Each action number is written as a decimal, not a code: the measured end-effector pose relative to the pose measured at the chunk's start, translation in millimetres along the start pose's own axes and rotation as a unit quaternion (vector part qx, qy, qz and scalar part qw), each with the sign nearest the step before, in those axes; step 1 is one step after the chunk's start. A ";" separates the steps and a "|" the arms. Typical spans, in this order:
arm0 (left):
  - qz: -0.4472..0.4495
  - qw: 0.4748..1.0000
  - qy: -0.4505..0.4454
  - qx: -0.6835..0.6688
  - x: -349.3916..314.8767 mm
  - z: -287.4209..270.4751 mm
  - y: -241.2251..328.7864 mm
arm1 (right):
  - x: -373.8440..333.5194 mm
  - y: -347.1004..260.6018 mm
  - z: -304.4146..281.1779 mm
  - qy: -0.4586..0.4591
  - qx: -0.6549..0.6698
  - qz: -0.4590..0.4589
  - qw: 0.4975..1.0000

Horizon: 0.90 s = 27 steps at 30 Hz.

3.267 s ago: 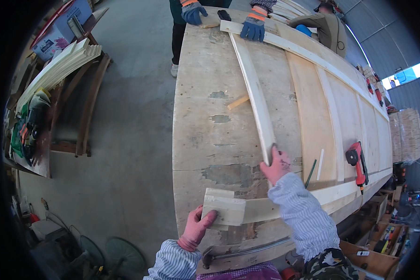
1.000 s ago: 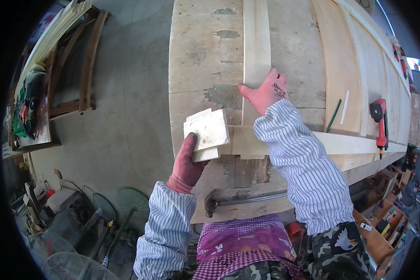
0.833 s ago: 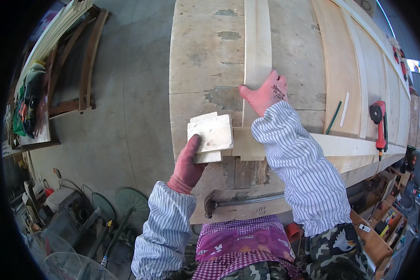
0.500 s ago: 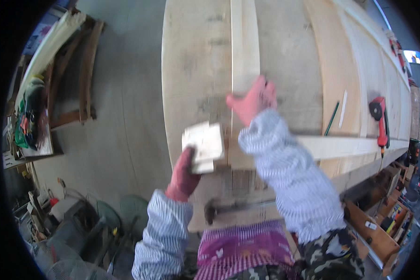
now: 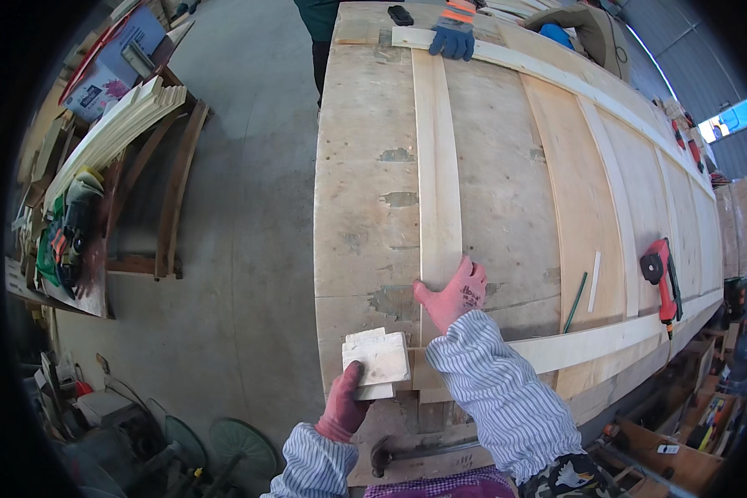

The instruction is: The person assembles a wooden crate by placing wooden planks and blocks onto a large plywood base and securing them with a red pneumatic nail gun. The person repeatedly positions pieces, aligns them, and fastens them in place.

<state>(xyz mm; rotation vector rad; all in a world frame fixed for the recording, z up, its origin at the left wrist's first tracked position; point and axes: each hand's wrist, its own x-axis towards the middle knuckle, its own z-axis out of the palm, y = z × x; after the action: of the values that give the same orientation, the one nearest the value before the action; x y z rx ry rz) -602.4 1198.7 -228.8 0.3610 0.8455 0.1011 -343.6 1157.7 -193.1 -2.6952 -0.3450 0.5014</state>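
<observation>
My left hand (image 5: 345, 404), in a pink glove, is closed on a small stack of wood pieces (image 5: 375, 357), thumb on top, over the near left corner of the plywood worktable (image 5: 365, 274). My right hand (image 5: 456, 297), also gloved in pink, straddles the near end of a long pale wooden slat (image 5: 436, 166), thumb at its left edge and fingers at its right. That slat runs away from me to a crosswise slat (image 5: 515, 60) at the far end. There, another person's blue-gloved hand (image 5: 453, 41) presses on the crosswise slat.
A hammer (image 5: 423, 451) lies along the near edge. On the right are a red nail gun (image 5: 661, 286), a green pencil (image 5: 576, 303), a thin white strip (image 5: 594, 282) and a near crosswise slat (image 5: 589, 344). Stacked slats (image 5: 120, 124) lie on a rack at the left.
The view has shifted toward the far end, bringing the other person's gloved hand and the far crosswise slat into sight. My left hand keeps the wood stack; my right stays at the slat's near end.
</observation>
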 end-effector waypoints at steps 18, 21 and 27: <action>0.024 0.977 0.083 0.195 -14.6 17.5 42.0 | 33.9 38.7 -1.5 0.003 0.089 -0.089 0.992; 0.043 0.977 0.068 0.196 -30.4 15.5 56.9 | 8.6 86.2 -31.2 -0.015 0.193 -0.100 0.976; 0.046 0.973 0.100 0.204 -52.1 26.0 53.9 | -78.8 128.0 -53.3 -0.069 0.267 -0.131 0.952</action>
<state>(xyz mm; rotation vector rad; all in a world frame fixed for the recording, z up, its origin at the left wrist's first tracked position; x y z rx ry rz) -614.5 1230.0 -157.0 0.7874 1.0508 0.0497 -372.9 1002.0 -175.4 -2.0620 -0.5139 0.6029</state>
